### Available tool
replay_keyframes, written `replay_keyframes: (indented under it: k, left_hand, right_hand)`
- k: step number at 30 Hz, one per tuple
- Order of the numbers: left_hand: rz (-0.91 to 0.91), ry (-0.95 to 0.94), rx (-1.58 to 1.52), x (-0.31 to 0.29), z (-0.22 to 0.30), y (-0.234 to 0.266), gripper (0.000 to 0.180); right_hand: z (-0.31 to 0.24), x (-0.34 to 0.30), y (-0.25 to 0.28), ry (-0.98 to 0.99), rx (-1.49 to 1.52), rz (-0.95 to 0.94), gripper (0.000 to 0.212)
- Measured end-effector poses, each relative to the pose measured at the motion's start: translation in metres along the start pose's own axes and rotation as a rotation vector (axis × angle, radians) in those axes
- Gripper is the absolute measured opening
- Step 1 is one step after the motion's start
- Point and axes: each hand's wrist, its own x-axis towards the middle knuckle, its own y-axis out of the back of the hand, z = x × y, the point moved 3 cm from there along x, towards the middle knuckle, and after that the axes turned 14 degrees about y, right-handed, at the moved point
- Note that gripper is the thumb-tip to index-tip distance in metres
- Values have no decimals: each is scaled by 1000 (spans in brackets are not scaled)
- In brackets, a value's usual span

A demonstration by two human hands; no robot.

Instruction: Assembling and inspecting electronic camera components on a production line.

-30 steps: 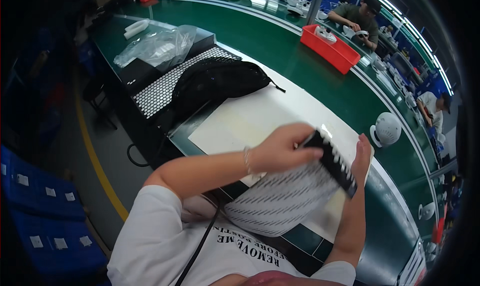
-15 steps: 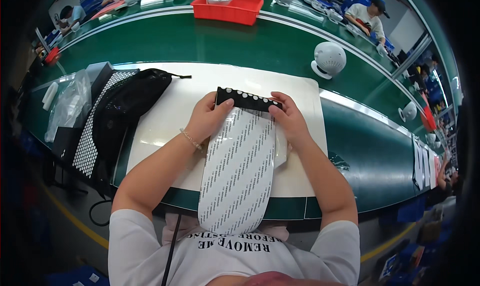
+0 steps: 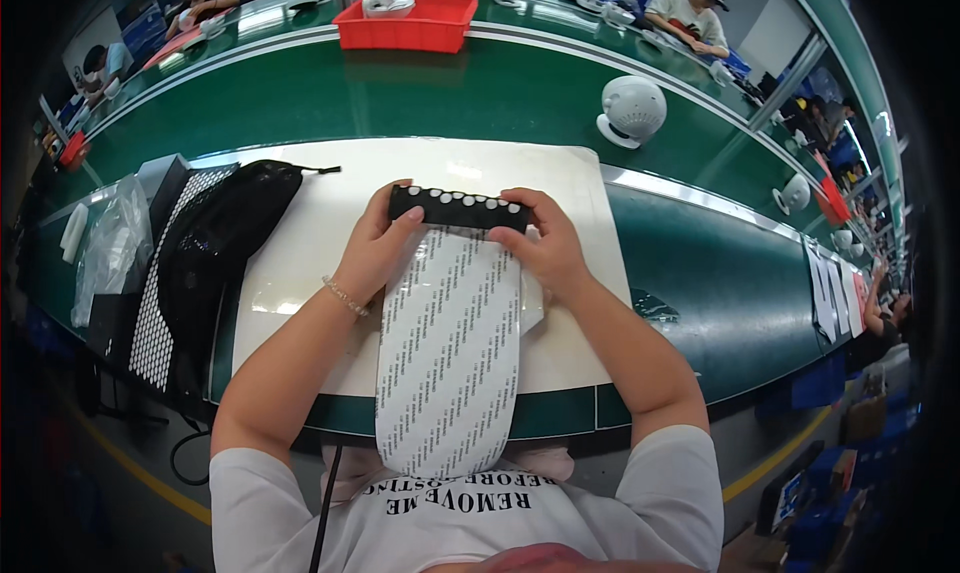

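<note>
Between my hands is a black strip [image 3: 455, 211] with a row of white round dots along its far edge. A long white sheet [image 3: 450, 343] with slanting rows of small print hangs from it toward my lap. My left hand [image 3: 390, 228] grips the strip's left end, thumb on top. At the right end, my right hand [image 3: 545, 243] holds it with the thumb near the lower edge and the fingers bent over the far side. Something clear or whitish [image 3: 533, 308] shows partly beside the sheet, under my right hand; I cannot tell what it is.
A white board [image 3: 300, 263] covers the green bench here. At left lie a black mesh bag [image 3: 225, 233], a perforated panel [image 3: 160, 303] and a clear plastic bag [image 3: 115, 253]. Beyond stand a white round device [image 3: 635, 110] and a red bin [image 3: 405, 33]. People sit at farther benches.
The whole view has shifted, so the bench things sit farther left in it. The black strip lies more level, and my right hand has its fingers more bent. Both hands keep their hold.
</note>
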Motion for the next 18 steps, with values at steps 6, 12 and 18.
replay_keyframes:
  k: [6,12,18]
  left_hand:
    - [-18,24,32,0,-4,6,36]
    - [-8,41,57,0,-5,5,36]
    - [-10,15,74,-2,-1,5,37]
  right_hand:
    - [-6,4,0,122,-166,-24,47]
    - [-3,5,2,82,-163,-81,48]
    - [2,1,-3,-293,229,-80,51]
